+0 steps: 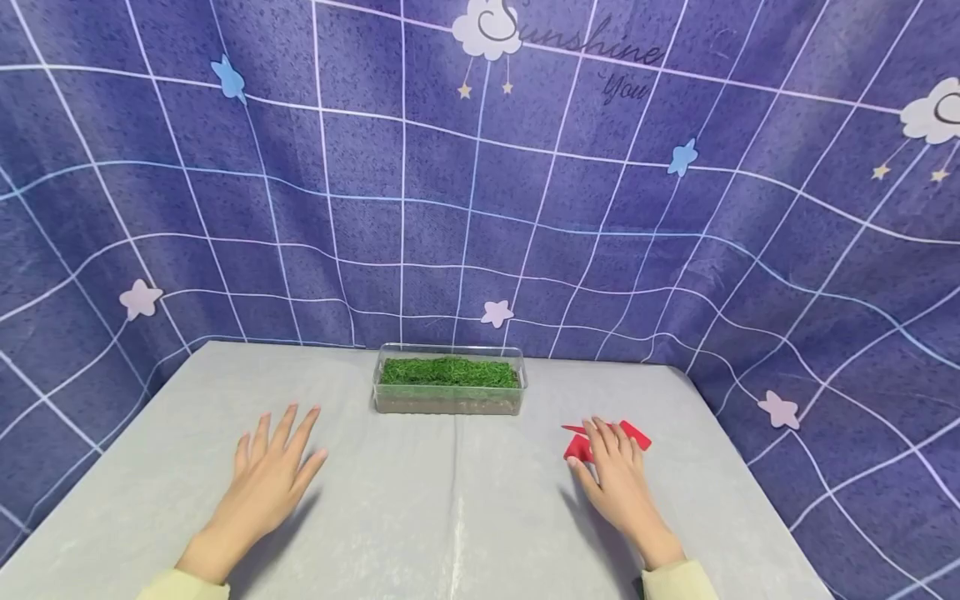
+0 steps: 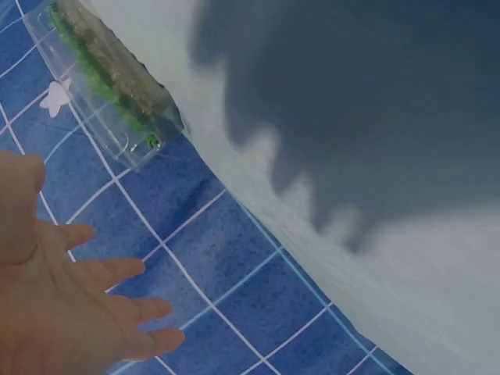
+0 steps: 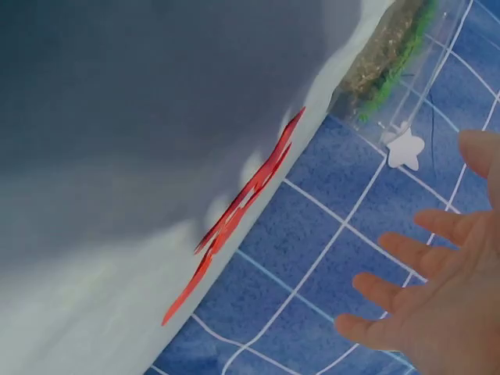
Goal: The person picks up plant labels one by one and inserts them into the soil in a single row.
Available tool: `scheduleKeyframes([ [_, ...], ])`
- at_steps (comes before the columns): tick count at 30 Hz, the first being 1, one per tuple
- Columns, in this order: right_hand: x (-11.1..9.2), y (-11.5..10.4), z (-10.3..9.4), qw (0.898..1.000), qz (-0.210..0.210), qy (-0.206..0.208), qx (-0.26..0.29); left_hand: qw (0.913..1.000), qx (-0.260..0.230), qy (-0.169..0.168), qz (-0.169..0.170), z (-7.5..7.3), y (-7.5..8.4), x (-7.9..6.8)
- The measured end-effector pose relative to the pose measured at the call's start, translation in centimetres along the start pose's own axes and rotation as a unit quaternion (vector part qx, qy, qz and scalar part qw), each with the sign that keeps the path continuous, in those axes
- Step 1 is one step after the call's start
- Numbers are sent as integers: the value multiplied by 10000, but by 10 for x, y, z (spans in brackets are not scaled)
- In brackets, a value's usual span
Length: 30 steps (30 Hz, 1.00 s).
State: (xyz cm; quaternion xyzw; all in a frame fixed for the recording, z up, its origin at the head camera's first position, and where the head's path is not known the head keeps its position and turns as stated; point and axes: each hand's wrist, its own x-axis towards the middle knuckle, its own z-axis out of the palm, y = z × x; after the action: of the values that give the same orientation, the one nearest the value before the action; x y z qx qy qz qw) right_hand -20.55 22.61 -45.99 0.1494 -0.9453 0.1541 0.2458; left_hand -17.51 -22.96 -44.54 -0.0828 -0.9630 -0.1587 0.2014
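thin red item, flat, partly hidden, right of upright clear box, green grassy fill inside

Turf is sitting in a plastic box, beyond and between left hand and right hand, flat pieces are lying on the table near the right fingers, curtain is hanging behind.

In the head view, a grey table is spreading at six o'clock; a gridded curtain is hanging beyond, showing a cloud at twelve, a pale star at nine.
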Motion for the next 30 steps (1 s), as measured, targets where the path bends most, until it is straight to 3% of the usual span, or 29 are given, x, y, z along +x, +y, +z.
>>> scheduleKeyframes([
  [10, 27, -6, 8, 9982, -338, 440, 222, 9995, 89, 157, 243, 7, 0, 24],
  [19, 50, -12, 16, 9982, -99, 363, 472, 9994, 30, 188, 305, 15, 2, 39],
  [30, 70, -15, 31, 9966, 228, 234, 760, 9995, -175, -64, 246, 24, 11, 58],
])
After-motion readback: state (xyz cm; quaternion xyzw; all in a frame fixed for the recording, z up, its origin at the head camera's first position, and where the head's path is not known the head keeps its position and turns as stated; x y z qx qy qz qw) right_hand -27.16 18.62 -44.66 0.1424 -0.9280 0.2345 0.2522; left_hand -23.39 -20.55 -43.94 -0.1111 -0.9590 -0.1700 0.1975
